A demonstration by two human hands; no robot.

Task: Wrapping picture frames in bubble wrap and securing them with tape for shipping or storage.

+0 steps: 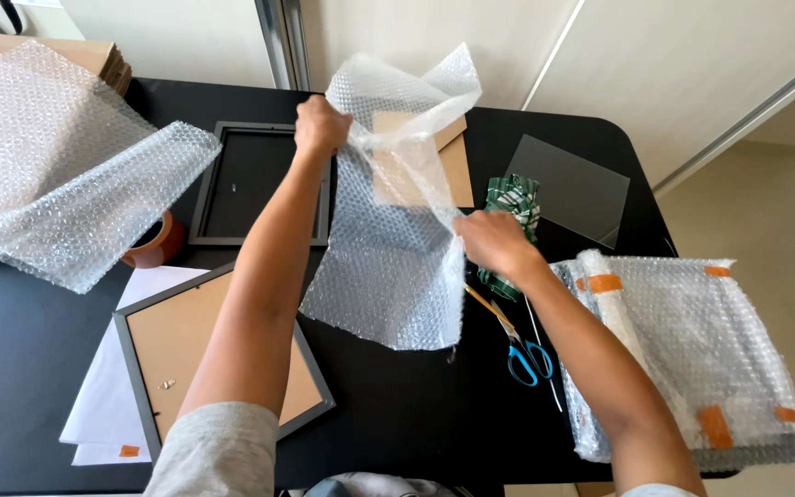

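Grey sleeves at the bottom edge led up to both arms, raised over a black table [11, 368].

Item in hand: one sheet of bubble wrap [388, 267], centre of frame, lifted off the table and hanging loose. Left hand [320, 126], upper centre, fingers closed tight on the sheet's top edge. Right hand [494, 241], centre right, fingers pinched together on the sheet's right side. Behind the sheet, at upper centre, a brown backing board [457, 166] lay partly draped, not enclosed.

Progress, judged from the layout: one wrapped parcel [692, 350] at lower right looked finished, sealed in bubble wrap with orange tape tabs; its contents could not be made out beyond a flat dark edge. Still bare: an empty dark frame [259, 184] at upper centre-left, a second grey frame [223, 359] face down at lower left with its brown back showing, resting on white paper [103, 405], and a clear pane [568, 189] at upper right. So wrapping appeared roughly one piece done, several left.

Surrounding stock: a large loose bubble wrap piece [57, 166] at upper left; a roll of brown tape [160, 244] just under its edge; blue-handled scissors [522, 345] below the right hand; a green checked cloth [512, 207] beside that hand; cardboard stack [94, 55] at the top left corner.
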